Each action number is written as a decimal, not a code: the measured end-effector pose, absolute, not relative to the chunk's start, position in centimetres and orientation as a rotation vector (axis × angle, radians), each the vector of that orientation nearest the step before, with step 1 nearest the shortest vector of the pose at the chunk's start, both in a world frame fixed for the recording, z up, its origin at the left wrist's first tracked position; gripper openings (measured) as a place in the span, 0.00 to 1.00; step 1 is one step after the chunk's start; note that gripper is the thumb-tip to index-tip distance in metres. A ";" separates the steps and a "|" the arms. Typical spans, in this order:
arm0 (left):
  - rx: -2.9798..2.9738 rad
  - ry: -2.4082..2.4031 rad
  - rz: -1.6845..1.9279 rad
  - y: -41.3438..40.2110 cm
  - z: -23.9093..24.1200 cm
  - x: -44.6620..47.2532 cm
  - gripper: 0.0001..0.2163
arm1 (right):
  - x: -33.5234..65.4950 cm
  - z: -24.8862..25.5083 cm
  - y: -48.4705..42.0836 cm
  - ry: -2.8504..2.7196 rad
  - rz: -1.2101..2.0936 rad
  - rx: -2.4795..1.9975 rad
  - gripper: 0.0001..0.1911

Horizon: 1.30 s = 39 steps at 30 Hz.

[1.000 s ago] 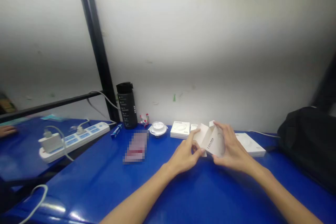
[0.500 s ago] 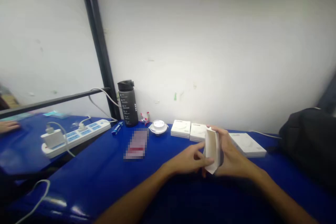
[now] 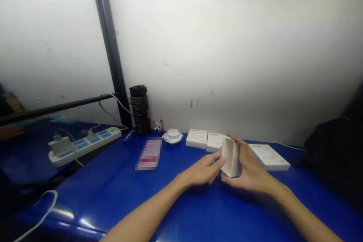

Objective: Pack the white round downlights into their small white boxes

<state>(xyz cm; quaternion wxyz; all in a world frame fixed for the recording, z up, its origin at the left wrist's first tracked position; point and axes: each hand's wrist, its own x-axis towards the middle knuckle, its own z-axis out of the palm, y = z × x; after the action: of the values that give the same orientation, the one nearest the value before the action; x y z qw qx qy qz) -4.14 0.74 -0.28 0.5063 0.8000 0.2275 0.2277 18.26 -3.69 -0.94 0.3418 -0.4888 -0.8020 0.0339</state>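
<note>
A small white cardboard box [image 3: 230, 157] stands on end between my hands, with its hollow open side showing. My right hand [image 3: 244, 168] cradles it from the right and below. My left hand [image 3: 202, 170] reaches in from the left, its fingertips against the box's left edge. Behind my hands lie two flat white product boxes [image 3: 196, 138] [image 3: 216, 141], the second almost touching my right fingers. A third white box [image 3: 269, 157] lies to the right of my right hand.
The blue table [image 3: 93, 196] holds a black bottle [image 3: 140, 110], a round white fitting [image 3: 172, 135], a blurred pink packet [image 3: 149, 154] and a white power strip [image 3: 85, 145]. A black bag [image 3: 331, 155] sits at right. A co-worker's hand [image 3: 11, 133] shows far left.
The white box has gone from spread-open flaps to a narrow upright shape, and now turns its hollow side toward me. My hands have drawn closer together around it.
</note>
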 end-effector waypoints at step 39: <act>2.225 2.091 1.068 10.4 0.3 -13.7 0.30 | 17.4 -0.1 -3.6 -2.235 -0.099 -1.350 0.68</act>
<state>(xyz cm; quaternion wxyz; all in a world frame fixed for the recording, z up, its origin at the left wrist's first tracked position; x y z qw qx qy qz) -13.73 10.45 0.34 -0.0465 0.6872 0.6456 0.3297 17.41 -3.61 -0.14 0.2612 -0.4986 -0.8257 -0.0365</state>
